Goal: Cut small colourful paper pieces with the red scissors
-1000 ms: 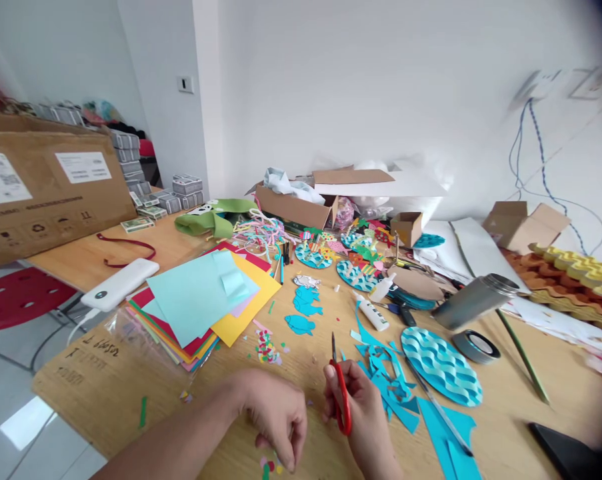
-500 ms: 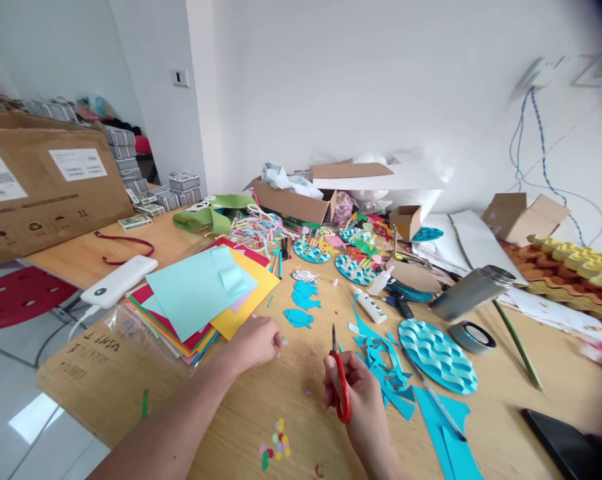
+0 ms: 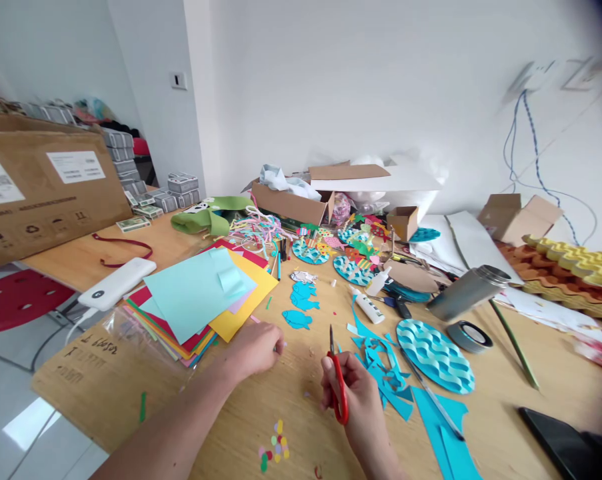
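Note:
My right hand [image 3: 359, 395] grips red-handled scissors [image 3: 339, 393], their blades pointing up and away from me. To the left, my left hand [image 3: 259, 348] hovers low or rests at the table, its fingers curled inward; whatever they pinch is too hidden to make out. Blue paper fish [image 3: 297, 319] lie just beyond both hands. Several small coloured paper dots [image 3: 277, 445] are scattered on the wood nearer to me. Blue paper scraps [image 3: 381, 363] are heaped right of the scissors, beside an oval with wavy light-blue strips [image 3: 435, 355].
Coloured paper sheets [image 3: 193, 293] are stacked at left, near a white power bank [image 3: 117, 283]. White glue bottles [image 3: 369, 307], a tape roll [image 3: 469, 335] and a leaning metal flask [image 3: 469, 293] stand or lie at right. A phone-like black slab [image 3: 555, 440] lies at the front right corner.
My left hand has shifted slightly down and turned a little, its fingers still curled. The right hand keeps the scissors almost in place. The view has moved slightly.

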Demonstrator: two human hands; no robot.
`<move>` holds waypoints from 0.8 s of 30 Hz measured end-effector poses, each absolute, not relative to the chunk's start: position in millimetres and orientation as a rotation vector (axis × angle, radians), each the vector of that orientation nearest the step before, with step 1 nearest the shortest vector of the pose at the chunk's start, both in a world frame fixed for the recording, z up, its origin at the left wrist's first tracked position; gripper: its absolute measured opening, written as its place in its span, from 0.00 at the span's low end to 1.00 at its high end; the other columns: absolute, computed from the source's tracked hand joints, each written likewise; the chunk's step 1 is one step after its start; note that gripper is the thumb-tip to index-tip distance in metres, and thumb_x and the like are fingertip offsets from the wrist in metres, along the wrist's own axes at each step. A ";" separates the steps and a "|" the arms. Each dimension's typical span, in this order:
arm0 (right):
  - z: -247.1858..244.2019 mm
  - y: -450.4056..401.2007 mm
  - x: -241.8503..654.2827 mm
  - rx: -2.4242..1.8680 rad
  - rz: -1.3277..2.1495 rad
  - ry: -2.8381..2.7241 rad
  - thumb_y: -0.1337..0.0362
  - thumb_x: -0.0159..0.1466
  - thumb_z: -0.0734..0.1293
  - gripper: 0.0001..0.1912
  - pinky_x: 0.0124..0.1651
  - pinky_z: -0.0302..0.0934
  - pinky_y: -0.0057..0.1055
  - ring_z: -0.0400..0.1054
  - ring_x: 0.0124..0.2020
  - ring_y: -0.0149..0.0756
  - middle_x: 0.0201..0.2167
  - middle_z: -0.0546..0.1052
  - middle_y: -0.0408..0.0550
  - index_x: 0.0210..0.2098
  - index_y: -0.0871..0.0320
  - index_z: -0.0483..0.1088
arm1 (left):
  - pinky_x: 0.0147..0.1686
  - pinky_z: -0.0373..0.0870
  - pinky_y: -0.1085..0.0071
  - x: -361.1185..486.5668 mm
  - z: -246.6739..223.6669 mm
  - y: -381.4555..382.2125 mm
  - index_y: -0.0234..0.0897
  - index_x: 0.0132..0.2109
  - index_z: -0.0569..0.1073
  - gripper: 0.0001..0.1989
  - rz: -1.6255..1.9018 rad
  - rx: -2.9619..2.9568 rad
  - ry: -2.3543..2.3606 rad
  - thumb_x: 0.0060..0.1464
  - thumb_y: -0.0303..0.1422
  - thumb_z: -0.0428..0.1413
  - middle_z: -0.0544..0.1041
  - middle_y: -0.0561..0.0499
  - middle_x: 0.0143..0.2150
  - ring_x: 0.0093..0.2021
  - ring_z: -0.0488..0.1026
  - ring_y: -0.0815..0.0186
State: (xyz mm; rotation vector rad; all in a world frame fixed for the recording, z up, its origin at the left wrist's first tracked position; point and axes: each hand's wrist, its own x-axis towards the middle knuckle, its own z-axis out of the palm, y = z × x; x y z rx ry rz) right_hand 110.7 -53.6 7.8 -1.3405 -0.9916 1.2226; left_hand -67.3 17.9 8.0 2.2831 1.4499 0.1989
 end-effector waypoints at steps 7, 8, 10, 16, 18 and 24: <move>12.8 -52.6 108.3 -1.348 1.228 -0.992 0.50 0.51 0.69 0.20 0.12 0.52 0.19 0.60 0.10 0.24 0.14 0.64 0.34 0.21 0.57 0.58 | 0.35 0.63 0.70 -67.6 8.7 16.3 0.39 0.28 0.74 0.07 0.134 2.347 1.460 0.45 0.27 0.51 0.78 0.49 0.30 0.37 0.72 0.60; 13.4 -52.8 108.1 -1.347 1.229 -0.994 0.50 0.51 0.69 0.20 0.12 0.52 0.19 0.60 0.10 0.24 0.13 0.64 0.34 0.21 0.57 0.58 | 0.34 0.63 0.70 -67.7 9.0 16.0 0.39 0.28 0.74 0.07 0.121 2.356 1.458 0.46 0.28 0.50 0.78 0.48 0.29 0.37 0.72 0.60; 13.8 -53.2 108.0 -1.347 1.232 -0.998 0.50 0.51 0.69 0.21 0.12 0.52 0.19 0.59 0.09 0.24 0.13 0.63 0.34 0.21 0.57 0.57 | 0.34 0.64 0.69 -68.0 9.0 15.7 0.38 0.28 0.73 0.08 0.102 2.364 1.458 0.47 0.29 0.49 0.77 0.47 0.29 0.36 0.73 0.59; 11.3 -54.2 109.4 -1.341 1.227 -0.999 0.50 0.52 0.69 0.20 0.12 0.53 0.20 0.59 0.09 0.24 0.13 0.63 0.34 0.21 0.57 0.57 | 0.39 0.63 0.69 -70.2 6.8 19.8 0.38 0.29 0.73 0.08 0.147 2.296 1.449 0.49 0.32 0.50 0.77 0.47 0.29 0.36 0.73 0.61; 10.5 -54.0 109.8 -1.340 1.225 -0.998 0.50 0.51 0.69 0.20 0.12 0.52 0.19 0.59 0.09 0.24 0.13 0.63 0.34 0.21 0.57 0.58 | 0.40 0.63 0.69 -71.1 7.7 22.4 0.38 0.30 0.73 0.08 0.196 2.248 1.463 0.50 0.33 0.50 0.77 0.48 0.29 0.35 0.72 0.63; 15.3 -54.0 108.3 -1.354 1.214 -0.983 0.51 0.51 0.69 0.20 0.12 0.51 0.19 0.58 0.09 0.23 0.12 0.64 0.34 0.21 0.57 0.57 | 0.38 0.63 0.70 -72.8 13.9 24.2 0.41 0.29 0.75 0.04 0.140 2.233 1.413 0.43 0.31 0.55 0.78 0.52 0.30 0.34 0.73 0.63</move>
